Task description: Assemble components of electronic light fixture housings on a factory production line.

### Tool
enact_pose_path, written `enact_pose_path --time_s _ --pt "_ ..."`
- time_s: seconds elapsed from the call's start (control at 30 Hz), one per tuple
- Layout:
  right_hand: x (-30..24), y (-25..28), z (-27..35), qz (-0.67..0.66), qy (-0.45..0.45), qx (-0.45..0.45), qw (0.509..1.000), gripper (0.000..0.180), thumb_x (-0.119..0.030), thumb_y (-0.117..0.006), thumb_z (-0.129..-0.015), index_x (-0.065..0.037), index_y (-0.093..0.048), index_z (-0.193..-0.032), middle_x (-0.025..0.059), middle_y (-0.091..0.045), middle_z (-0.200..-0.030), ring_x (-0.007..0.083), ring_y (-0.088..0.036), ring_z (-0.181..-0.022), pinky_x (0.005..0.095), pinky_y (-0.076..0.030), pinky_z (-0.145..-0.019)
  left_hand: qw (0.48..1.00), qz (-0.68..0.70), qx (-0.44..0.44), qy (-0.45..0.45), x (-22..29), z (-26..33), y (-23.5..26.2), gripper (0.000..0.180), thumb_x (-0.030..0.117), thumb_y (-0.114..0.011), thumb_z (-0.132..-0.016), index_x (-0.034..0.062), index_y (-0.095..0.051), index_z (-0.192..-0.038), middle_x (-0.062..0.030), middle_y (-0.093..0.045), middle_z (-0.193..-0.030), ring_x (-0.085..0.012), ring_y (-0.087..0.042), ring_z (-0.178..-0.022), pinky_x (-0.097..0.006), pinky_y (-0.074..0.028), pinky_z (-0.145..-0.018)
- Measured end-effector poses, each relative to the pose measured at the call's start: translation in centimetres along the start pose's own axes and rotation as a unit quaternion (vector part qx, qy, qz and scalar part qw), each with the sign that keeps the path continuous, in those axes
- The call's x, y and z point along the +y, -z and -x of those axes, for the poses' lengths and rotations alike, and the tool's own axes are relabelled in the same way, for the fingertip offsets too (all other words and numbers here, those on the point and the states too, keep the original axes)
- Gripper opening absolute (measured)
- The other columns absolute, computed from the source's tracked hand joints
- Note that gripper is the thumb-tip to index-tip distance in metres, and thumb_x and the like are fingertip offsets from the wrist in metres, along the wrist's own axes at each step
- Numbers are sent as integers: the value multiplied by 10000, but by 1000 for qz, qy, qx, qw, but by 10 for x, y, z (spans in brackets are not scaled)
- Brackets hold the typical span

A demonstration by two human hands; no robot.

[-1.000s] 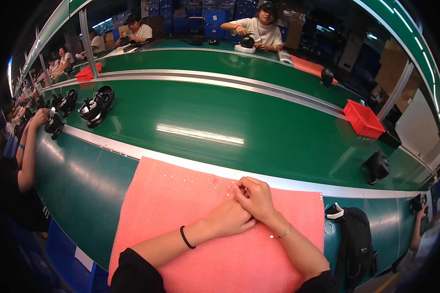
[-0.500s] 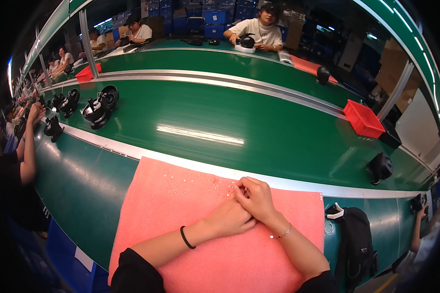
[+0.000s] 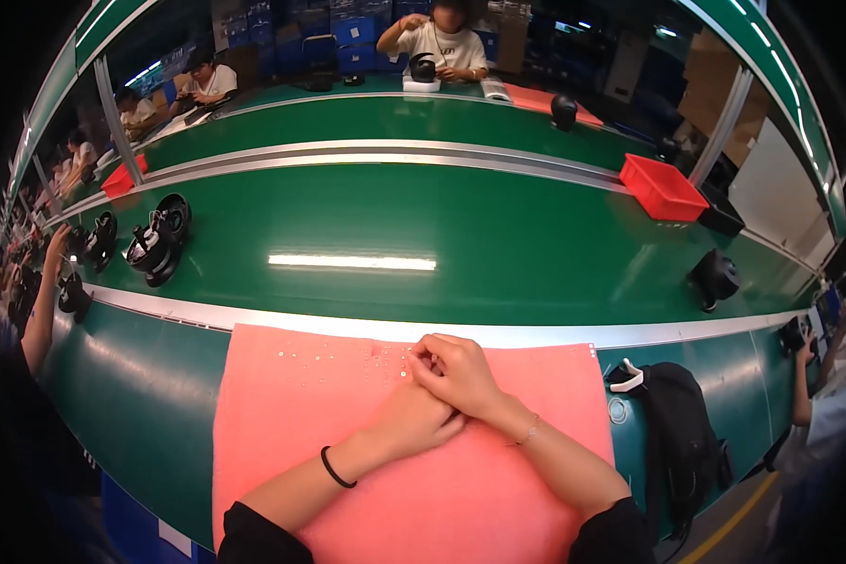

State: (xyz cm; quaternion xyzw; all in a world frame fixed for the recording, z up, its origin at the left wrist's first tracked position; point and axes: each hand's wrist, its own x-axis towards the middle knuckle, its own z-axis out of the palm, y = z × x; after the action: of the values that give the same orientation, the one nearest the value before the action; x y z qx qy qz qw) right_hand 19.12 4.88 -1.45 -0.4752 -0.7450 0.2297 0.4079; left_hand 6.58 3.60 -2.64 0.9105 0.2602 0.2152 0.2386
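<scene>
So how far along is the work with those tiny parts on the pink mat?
Done: nothing finished shows on the pink foam mat. In hand: the left hand and right hand meet over the mat's far edge, fingertips pinched beside a scatter of tiny pale parts; what they pinch is too small to tell. Left: most of the scatter lies untouched, and black rounded devices sit on the green conveyor belt.

On the green conveyor belt the black headsets move further to the right – the co-worker's arm at the left now reaches up toward them.
</scene>
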Motion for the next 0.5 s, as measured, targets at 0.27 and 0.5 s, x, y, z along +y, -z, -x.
enact_pose_path --time_s 0.27,0.5 --pt "-53 108 -7 -348 34 -52 935 1540 -590 -823 -304 -189 193 -1389 159 78 -1473 374 -184 -1331 544 -236 -1024 999 17 -36 6 -4 -17 -18 444 201 -592 -766 35 -524 -1172 -215 -487 -1195 -408 -392 -1189 -472 -362 -971" --pt "-15 104 42 47 222 132 965 1247 -580 -690 -549 -120 107 -1391 119 120 -1447 342 11 -1335 599 -146 -1009 976 -136 -170 -1 53 -20 17 603 416 -407 -894 -20 -326 -1303 -198 -337 -1356 -337 -287 -1275 -401 -201 -1070"
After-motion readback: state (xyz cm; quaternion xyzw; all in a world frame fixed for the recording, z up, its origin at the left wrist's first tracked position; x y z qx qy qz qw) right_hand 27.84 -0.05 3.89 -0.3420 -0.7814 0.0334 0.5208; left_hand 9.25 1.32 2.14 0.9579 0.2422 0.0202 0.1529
